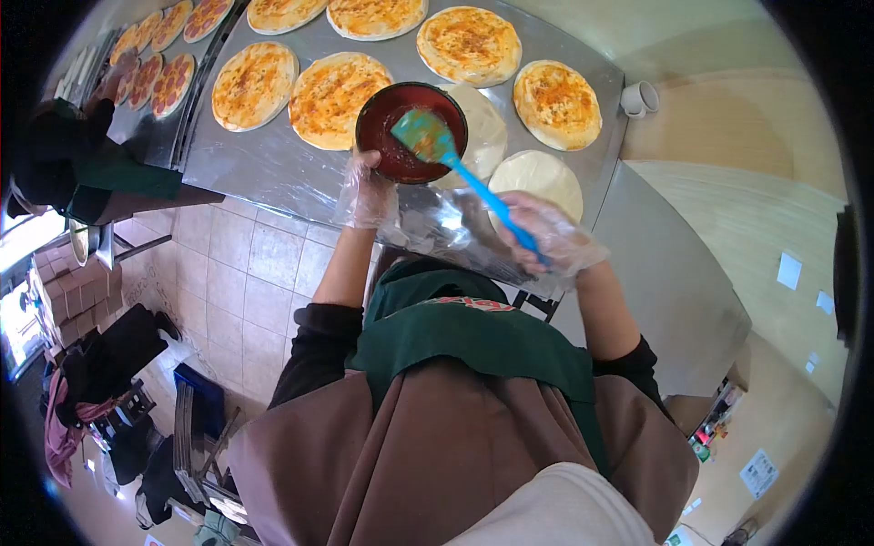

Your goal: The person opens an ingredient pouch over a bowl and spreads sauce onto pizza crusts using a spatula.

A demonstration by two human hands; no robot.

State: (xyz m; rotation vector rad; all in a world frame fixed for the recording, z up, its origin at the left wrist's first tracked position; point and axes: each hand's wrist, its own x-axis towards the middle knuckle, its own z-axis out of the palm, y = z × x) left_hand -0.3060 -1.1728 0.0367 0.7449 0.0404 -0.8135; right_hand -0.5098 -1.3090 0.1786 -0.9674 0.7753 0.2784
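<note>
My left hand point(367, 191), in a clear plastic glove, grips the near left rim of a dark bowl point(373, 136) with a red inside. The bowl is tilted over the table. My right hand point(546, 232), also gloved, is closed around the handle of a blue spatula point(482, 193). Its sauce-smeared head is inside the bowl. Below the bowl and to its right lies a plain dough round point(487, 127), partly hidden by the bowl. A second plain dough round point(537, 182) lies near the table edge, partly behind my right hand.
Several sauce-topped rounds point(469, 45) lie on the metal table point(209, 168). At the table's right edge is a white cup point(640, 98). A person point(118, 173) stands at the left beside another table with pepperoni-topped rounds point(173, 84). Stacked boxes point(77, 287) are at the left.
</note>
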